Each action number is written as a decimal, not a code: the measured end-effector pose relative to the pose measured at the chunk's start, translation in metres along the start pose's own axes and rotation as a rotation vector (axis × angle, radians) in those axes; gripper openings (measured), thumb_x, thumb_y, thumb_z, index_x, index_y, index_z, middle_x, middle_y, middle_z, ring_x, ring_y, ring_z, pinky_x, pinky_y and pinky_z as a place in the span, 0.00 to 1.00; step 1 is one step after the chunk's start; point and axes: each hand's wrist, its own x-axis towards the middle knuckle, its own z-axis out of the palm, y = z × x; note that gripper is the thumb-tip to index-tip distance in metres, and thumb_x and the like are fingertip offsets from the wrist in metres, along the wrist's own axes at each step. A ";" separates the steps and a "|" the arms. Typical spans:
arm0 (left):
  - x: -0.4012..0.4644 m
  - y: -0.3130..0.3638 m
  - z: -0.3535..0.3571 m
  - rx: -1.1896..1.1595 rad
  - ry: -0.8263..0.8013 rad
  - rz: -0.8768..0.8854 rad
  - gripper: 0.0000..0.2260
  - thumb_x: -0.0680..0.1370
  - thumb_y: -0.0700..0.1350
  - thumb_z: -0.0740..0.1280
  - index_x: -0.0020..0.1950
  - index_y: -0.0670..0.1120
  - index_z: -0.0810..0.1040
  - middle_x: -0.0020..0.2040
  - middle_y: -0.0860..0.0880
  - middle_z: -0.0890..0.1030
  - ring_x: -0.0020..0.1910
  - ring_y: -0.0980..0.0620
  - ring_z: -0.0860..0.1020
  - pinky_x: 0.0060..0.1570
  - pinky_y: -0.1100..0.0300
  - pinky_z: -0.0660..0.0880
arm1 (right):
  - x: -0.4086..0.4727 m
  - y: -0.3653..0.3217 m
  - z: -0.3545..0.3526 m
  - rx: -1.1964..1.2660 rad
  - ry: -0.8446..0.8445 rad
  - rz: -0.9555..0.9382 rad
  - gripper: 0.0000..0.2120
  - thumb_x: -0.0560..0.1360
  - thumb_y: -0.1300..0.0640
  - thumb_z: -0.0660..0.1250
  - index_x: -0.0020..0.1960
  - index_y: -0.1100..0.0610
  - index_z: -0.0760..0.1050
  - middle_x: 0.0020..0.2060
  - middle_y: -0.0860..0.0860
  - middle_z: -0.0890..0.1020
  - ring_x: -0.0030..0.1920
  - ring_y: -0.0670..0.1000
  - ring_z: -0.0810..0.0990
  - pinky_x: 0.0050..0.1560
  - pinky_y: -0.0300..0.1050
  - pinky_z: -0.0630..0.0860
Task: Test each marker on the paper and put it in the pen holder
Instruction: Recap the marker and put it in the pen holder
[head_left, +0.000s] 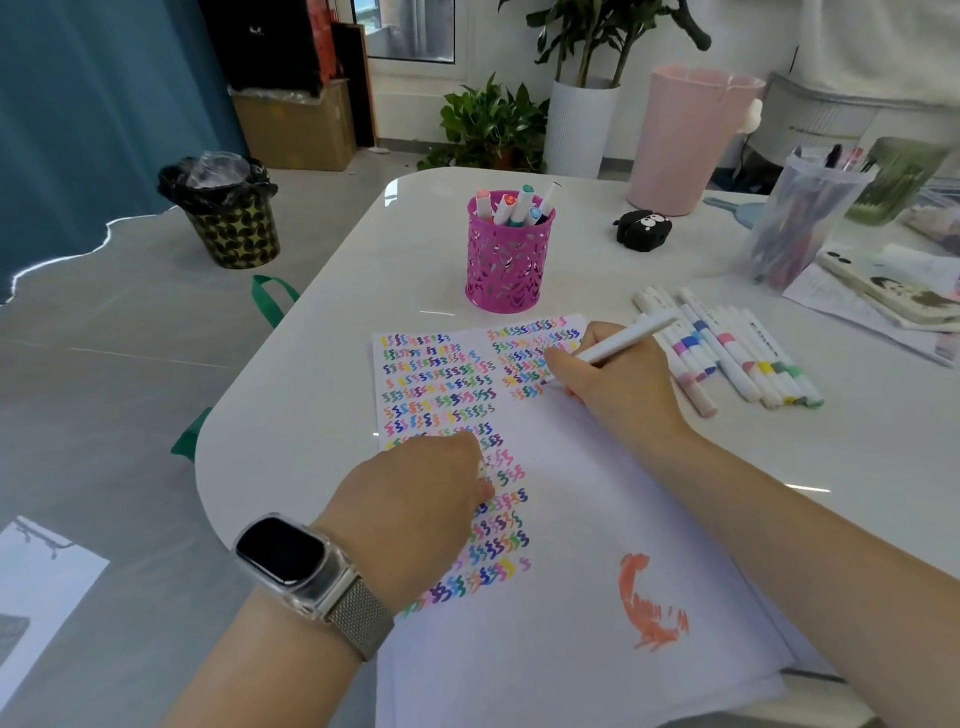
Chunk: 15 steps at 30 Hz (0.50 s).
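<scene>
While the right hand pinched a white marker in a writing grip, tip down on the paper at the frame's centre, the left hand, fingers curled under and grasping nothing visible, rested on the squiggle-covered sheet at lower centre. Right of centre, a row of capped markers lay on the white tabletop, just beside the writing hand. Above the paper stood a pink perforated pen holder with several markers upright inside. At upper right, a clear plastic cup held more pens, beside a pink bin. A small black case sat between them.
</scene>
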 end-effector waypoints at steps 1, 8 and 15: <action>0.000 0.000 0.000 -0.001 -0.006 -0.003 0.06 0.81 0.48 0.57 0.52 0.45 0.68 0.43 0.50 0.73 0.43 0.50 0.72 0.44 0.57 0.70 | 0.000 0.000 0.000 0.001 -0.001 -0.006 0.16 0.70 0.58 0.73 0.32 0.63 0.68 0.28 0.61 0.79 0.28 0.50 0.75 0.29 0.40 0.67; -0.004 0.001 -0.003 -0.049 0.006 0.037 0.05 0.81 0.50 0.56 0.46 0.52 0.63 0.46 0.50 0.75 0.44 0.50 0.73 0.47 0.55 0.72 | 0.000 0.000 0.001 -0.063 -0.023 -0.017 0.16 0.70 0.58 0.72 0.33 0.65 0.69 0.27 0.57 0.78 0.23 0.44 0.70 0.26 0.38 0.66; -0.007 -0.001 -0.002 -0.122 0.034 0.077 0.08 0.80 0.54 0.57 0.47 0.51 0.70 0.43 0.53 0.76 0.42 0.51 0.73 0.43 0.57 0.70 | 0.001 -0.001 -0.002 -0.037 -0.049 0.007 0.14 0.68 0.62 0.71 0.32 0.61 0.66 0.29 0.61 0.73 0.30 0.52 0.73 0.31 0.43 0.66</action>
